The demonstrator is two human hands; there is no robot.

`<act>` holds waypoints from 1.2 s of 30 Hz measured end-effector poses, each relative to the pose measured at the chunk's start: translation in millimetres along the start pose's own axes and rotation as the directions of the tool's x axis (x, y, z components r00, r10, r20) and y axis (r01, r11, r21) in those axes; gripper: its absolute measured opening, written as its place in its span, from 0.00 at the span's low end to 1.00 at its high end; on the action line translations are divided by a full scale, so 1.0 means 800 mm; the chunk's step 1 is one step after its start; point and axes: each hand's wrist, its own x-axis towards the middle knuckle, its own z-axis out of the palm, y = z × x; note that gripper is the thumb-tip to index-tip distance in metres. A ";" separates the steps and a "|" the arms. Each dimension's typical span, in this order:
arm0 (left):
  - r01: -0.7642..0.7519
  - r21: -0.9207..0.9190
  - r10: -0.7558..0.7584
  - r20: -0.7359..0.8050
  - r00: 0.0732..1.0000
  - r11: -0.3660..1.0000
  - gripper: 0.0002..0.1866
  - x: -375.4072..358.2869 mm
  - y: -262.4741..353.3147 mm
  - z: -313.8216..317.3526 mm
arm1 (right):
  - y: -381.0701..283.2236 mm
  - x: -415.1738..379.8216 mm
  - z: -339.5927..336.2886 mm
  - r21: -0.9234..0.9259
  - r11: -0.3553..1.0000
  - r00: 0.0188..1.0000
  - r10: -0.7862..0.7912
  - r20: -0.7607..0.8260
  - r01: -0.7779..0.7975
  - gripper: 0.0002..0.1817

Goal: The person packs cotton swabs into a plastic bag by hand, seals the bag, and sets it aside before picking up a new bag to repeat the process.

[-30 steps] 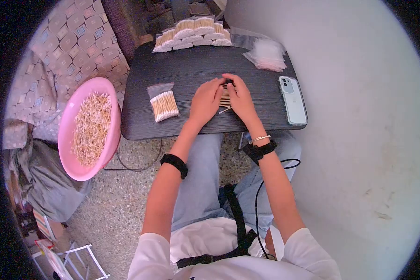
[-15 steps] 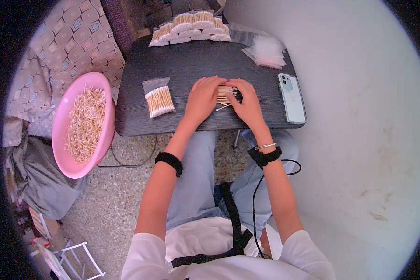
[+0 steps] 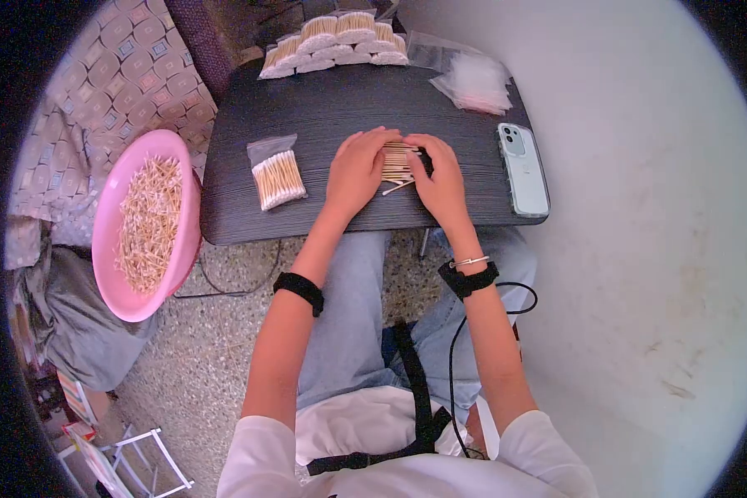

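A small stack of cotton swabs (image 3: pixel 397 163) lies on the black table between my two hands. My left hand (image 3: pixel 356 173) cups its left side, with the fingers curved round the swab ends. On the right side, my right hand (image 3: pixel 436 177) presses in with bent fingers and thumb. One swab (image 3: pixel 398 188) sticks out at an angle below the stack. To the left of my hands rests a clear bag packed with swabs (image 3: pixel 279 179). The far ends of the stack are partly hidden by my fingers.
A pink tub of loose swabs (image 3: pixel 102 224) stands left of the black table (image 3: pixel 324 100). Filled swab bags (image 3: pixel 336 41) are piled at the back. Empty clear bags (image 3: pixel 476 83) and a phone (image 3: pixel 524 170) lie on the right. A white wall (image 3: pixel 639 207) borders the right side.
The view has shifted slightly. My hands remain around the stack, and my right thumb has moved a little, leaving more of the swabs visible between them.
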 end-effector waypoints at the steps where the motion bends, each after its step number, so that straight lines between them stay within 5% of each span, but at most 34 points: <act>1: -0.006 0.009 0.006 0.000 1.000 1.000 0.14 0.000 0.001 0.000 | 0.001 0.000 0.002 -0.001 1.000 1.000 0.020 -0.013 -0.020 0.11; 8: -0.037 0.043 0.037 -0.009 0.999 0.998 0.13 0.002 0.001 0.000 | 0.000 0.009 0.007 -0.105 0.993 0.996 0.038 -0.077 -0.046 0.09; 14: 0.233 -0.255 -0.238 0.012 0.971 0.939 0.14 0.002 0.008 -0.012 | -0.001 0.007 0.003 0.030 0.995 0.991 0.098 -0.092 -0.096 0.08; 17: 0.147 -0.264 -0.158 -0.022 0.987 0.953 0.15 -0.006 0.004 -0.018 | -0.004 0.006 0.002 -0.001 0.998 0.994 0.056 -0.092 -0.056 0.07; 21: -0.166 0.239 0.149 0.089 0.985 0.957 0.19 -0.029 0.030 -0.040 | -0.004 0.004 0.002 -0.011 0.998 0.993 0.066 -0.096 -0.068 0.07; 24: -0.200 0.355 0.124 0.226 0.966 0.913 0.25 -0.054 0.034 -0.038 | -0.005 0.003 0.002 -0.008 0.998 0.992 0.063 -0.106 -0.064 0.07; 36: -0.171 0.434 0.048 0.279 0.959 0.885 0.31 -0.063 0.043 -0.029 | -0.004 0.002 0.003 -0.001 0.998 0.991 0.061 -0.120 -0.061 0.06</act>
